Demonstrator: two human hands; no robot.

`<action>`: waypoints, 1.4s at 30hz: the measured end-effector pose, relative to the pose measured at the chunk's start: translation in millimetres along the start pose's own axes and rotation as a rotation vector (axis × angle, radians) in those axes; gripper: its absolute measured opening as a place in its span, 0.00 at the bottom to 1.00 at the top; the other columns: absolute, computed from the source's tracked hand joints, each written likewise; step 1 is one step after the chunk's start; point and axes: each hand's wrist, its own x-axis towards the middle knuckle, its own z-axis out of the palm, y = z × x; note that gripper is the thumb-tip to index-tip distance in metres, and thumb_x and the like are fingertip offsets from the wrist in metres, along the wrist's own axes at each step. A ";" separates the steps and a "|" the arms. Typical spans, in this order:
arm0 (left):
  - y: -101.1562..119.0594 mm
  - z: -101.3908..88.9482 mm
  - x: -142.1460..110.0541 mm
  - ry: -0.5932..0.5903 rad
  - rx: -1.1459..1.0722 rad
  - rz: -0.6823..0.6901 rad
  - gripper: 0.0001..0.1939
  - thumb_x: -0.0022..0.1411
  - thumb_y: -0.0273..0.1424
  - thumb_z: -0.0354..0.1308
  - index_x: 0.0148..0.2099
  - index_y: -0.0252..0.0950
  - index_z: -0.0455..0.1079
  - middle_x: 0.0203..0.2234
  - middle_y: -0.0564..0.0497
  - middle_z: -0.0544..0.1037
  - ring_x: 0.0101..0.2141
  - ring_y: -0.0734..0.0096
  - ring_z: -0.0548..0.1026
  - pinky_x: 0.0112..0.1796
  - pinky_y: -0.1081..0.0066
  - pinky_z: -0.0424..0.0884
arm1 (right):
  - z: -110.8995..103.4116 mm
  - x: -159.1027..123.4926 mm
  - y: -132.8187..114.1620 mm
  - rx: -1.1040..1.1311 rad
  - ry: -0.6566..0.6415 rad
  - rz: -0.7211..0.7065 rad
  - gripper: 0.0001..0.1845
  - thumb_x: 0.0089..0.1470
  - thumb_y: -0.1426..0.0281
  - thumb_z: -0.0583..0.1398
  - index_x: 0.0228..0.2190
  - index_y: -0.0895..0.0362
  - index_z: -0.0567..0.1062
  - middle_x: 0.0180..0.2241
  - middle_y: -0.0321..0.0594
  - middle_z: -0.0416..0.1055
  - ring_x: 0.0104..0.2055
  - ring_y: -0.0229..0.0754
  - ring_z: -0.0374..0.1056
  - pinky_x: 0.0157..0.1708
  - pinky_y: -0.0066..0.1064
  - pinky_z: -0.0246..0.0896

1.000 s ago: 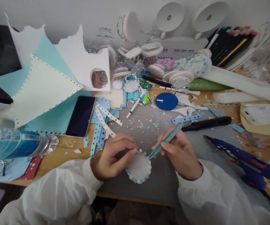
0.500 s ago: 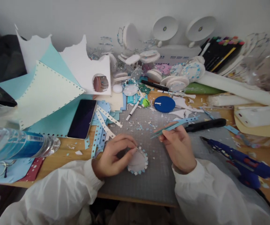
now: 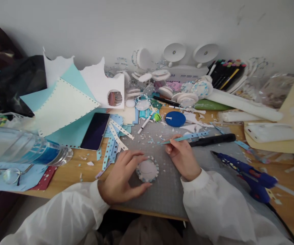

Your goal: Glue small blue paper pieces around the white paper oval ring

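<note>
A small white disc, ringed with tiny pale blue and white paper flowers, lies flat on the grey cutting mat. My left hand is open around its left side, thumb and fingers spread apart, the fingertips at its edge. To the right, my right hand is closed on light blue tweezers, whose tips point left above the mat. A punched blue paper strip lies just behind that hand. Beside it rests a black-handled tool.
A blue glue gun lies at the right. On the left are a water bottle, a phone and punched paper sheets. A blue oval, a white pen and several decorated discs stand farther back.
My right hand has drawn the tweezers away from the disc's edge and turned them flatter. My left hand has let go of the disc and spread its fingers. The camera view has tilted up.
</note>
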 end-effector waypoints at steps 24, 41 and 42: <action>-2.3 -2.0 1.7 -0.018 0.335 0.319 0.06 0.66 0.25 0.53 0.44 0.35 0.70 0.35 0.50 0.78 0.41 0.64 0.68 0.49 0.62 0.59 | -3.1 -1.3 0.5 -0.272 -0.307 0.035 0.05 0.44 0.70 0.55 0.28 0.54 0.64 0.20 0.31 0.58 0.25 0.37 0.56 0.28 0.29 0.53; 0.5 -3.6 3.4 -0.020 0.342 0.338 0.10 0.69 0.26 0.47 0.43 0.33 0.70 0.32 0.50 0.76 0.37 0.67 0.67 0.46 0.63 0.59 | -2.5 -12.2 3.7 -1.118 -0.496 -0.318 0.11 0.52 0.62 0.61 0.24 0.55 0.74 0.22 0.35 0.68 0.26 0.38 0.63 0.27 0.29 0.57; -0.4 -2.4 3.3 -0.014 0.344 0.347 0.09 0.69 0.26 0.48 0.43 0.33 0.70 0.31 0.51 0.76 0.37 0.67 0.67 0.46 0.63 0.60 | -2.6 -12.1 3.8 -1.130 -0.498 -0.326 0.11 0.52 0.63 0.61 0.23 0.55 0.74 0.21 0.34 0.68 0.26 0.37 0.62 0.27 0.28 0.56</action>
